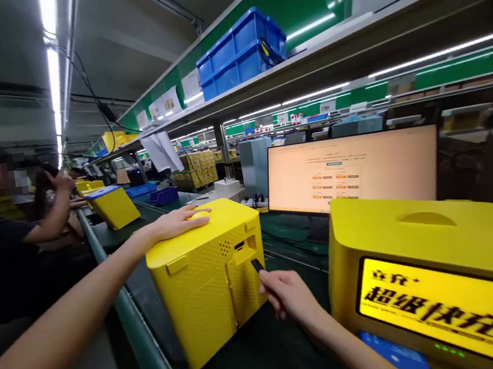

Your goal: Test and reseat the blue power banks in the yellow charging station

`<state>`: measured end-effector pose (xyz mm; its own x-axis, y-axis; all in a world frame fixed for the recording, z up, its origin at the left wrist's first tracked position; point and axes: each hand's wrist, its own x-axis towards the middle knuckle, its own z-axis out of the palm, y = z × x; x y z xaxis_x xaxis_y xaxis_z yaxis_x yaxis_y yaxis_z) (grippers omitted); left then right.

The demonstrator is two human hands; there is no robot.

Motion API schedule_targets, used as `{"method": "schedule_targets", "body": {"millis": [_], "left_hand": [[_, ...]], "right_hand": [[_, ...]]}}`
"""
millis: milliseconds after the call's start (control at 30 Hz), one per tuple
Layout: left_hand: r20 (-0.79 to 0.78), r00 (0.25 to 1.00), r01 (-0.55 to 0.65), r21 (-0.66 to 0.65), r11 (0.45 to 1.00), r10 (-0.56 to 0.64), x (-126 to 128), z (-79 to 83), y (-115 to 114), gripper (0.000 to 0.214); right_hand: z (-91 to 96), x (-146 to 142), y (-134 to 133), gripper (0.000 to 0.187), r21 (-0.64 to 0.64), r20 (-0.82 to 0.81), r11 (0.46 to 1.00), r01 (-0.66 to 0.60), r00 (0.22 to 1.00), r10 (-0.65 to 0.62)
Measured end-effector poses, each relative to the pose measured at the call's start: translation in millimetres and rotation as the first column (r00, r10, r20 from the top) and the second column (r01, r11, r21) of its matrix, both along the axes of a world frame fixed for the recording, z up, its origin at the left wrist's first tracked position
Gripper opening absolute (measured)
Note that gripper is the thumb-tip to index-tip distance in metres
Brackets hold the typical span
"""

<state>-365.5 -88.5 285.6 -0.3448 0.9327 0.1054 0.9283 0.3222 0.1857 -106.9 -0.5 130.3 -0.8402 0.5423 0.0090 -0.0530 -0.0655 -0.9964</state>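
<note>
So from my head cam: my left hand [183,221] is lying flat and open on top of the yellow box [210,275], which sits dead centre on the green tabletop [268,361], probably just pinning it so it doesn't slide. My right hand [287,296] is pinched shut on a small black plug [257,265], tip right at the recessed port [240,246] on the box's perforated back, at about 11 o'clock from my knuckles. A second yellow unit [428,270] with a lit screen crowds in at 4 o'clock, close to my right wrist, so elbow room is tight. The monitor [353,171] stands behind at 1 o'clock, blue crates [239,50] on the shelf above, and another person's arm [52,214] works at 9 o'clock.
</note>
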Motion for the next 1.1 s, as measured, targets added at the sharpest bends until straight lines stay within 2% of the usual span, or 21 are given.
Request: {"method": "schedule_targets", "body": {"millis": [100,200,400,600,767,933,1000,1033,1067,1100], "left_hand": [[0.048,0.998,0.044,-0.023,0.999,-0.043,5.1,-0.7,-4.4,0.057],[0.070,0.995,0.066,-0.008,0.998,-0.066,6.3,1.2,-6.7,0.056],[0.085,0.994,0.069,0.035,0.997,-0.071,0.3,-1.1,-2.8,0.054],[0.056,0.996,0.073,0.032,0.997,-0.074,-0.2,-0.8,-3.0,0.053],[0.060,0.993,0.104,0.035,0.994,-0.106,3.1,-0.3,-2.3,0.043],[0.053,0.997,0.049,0.019,0.999,-0.050,9.9,1.9,-7.0,0.044],[0.039,0.999,-0.013,0.019,1.000,0.012,6.8,3.1,-8.8,0.047],[0.028,0.998,-0.049,0.021,0.999,0.048,3.2,3.7,-8.7,0.049],[0.016,0.996,-0.087,0.025,0.996,0.087,-1.8,4.4,-7.3,0.052],[0.005,0.992,-0.127,0.032,0.991,0.127,-8.0,5.0,-4.6,0.057]], "right_hand": [[18.5,-27.6,7.3,0.045,-0.013,-0.014,1.000,-0.009,1.000,0.009],[25.4,-42.1,16.3,0.040,-0.038,0.007,0.999,-0.012,1.000,0.012],[29.7,-38.1,33.7,0.036,-0.051,0.055,0.999,-0.015,0.998,0.017],[37.2,-37.8,25.8,0.036,-0.005,0.094,1.000,-0.028,0.995,0.028],[45.3,-39.4,27.1,0.032,0.021,0.158,1.000,-0.020,0.987,0.017],[48.7,-53.5,31.3,0.030,0.127,0.225,0.992,0.019,0.973,-0.047],[50.4,-51.3,26.8,0.027,0.221,0.222,0.973,0.060,0.969,-0.110],[50.5,-44.9,22.7,0.023,0.306,0.191,0.947,0.096,0.968,-0.160],[49.1,-34.4,17.6,0.022,0.435,0.130,0.890,0.136,0.969,-0.212],[45.4,-19.6,12.0,0.028,0.588,0.041,0.788,0.181,0.967,-0.252]]}}
